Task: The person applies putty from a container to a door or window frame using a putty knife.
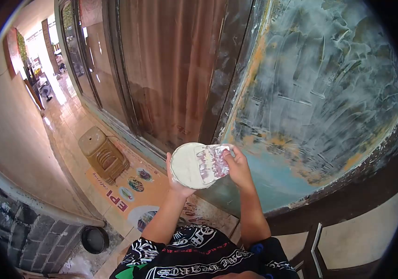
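while your left hand [179, 186] cups round tub [185, 162] of pale paste from below, your right hand [239, 168] pinches smeared scraper [209, 163] over its top, near window [171, 69]. tub likely weighty: keep palm under base. scraper seems thin, flexible: grip outer edge.

Head cam's looking fwd & down from the person's head, facing the fingers [237, 163] approx. mid-view, fairly near. Wide-angle, it's also catching wall [320, 88] R of & beyond fingers, floor [66, 142] to their L, & shirt [198, 261] below them, nearest cam.
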Demonstrator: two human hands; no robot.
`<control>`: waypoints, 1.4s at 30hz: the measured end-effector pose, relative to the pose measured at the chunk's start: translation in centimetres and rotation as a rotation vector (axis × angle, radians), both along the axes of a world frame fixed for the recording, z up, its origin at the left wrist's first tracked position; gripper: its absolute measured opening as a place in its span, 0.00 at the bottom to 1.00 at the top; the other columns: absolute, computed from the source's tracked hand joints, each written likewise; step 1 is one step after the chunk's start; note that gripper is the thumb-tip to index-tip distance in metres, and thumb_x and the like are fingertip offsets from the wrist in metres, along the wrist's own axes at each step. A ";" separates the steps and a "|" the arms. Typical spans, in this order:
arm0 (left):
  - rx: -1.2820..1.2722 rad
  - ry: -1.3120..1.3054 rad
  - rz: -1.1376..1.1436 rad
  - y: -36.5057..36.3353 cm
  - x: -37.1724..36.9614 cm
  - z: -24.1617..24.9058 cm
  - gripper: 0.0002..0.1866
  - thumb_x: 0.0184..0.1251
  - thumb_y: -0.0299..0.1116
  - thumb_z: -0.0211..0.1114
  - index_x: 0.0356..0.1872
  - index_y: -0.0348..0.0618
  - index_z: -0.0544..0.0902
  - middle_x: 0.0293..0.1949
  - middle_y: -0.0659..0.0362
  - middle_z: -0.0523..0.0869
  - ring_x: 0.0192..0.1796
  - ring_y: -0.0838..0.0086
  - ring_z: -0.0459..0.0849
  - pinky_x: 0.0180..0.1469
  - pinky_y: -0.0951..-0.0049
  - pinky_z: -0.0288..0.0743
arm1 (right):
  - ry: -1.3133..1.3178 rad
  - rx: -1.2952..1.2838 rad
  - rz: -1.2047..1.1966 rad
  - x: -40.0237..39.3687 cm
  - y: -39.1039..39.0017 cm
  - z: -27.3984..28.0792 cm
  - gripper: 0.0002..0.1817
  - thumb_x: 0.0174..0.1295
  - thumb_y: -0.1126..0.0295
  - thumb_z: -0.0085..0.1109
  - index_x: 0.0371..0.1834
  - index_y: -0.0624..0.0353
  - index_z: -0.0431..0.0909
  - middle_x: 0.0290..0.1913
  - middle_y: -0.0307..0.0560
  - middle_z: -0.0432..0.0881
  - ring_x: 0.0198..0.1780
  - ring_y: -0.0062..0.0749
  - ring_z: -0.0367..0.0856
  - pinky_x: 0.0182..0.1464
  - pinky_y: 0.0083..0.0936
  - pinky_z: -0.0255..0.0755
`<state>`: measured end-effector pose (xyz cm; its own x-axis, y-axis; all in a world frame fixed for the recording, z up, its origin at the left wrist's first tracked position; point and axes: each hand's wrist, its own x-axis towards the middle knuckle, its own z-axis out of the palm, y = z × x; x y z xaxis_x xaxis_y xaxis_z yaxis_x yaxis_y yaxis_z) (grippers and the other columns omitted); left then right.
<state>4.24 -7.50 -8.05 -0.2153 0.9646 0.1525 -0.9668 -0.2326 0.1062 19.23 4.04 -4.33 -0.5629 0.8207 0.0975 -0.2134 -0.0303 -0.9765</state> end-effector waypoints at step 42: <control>0.095 -0.017 -0.087 9.1 0.0 3.1 0.44 0.68 0.74 0.43 0.69 0.47 0.74 0.68 0.52 0.76 0.69 0.50 0.74 0.71 0.42 0.66 | -0.956 1.613 -0.783 1.8 9.6 27.6 0.09 0.69 0.60 0.57 0.42 0.53 0.81 0.41 0.49 0.85 0.43 0.55 0.82 0.41 0.48 0.74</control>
<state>4.20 1.58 -4.91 -0.1347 0.9610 0.2417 -0.9852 -0.1560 0.0713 21.04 13.67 23.30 -0.5057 0.3517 0.7878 0.7496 0.6312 0.1994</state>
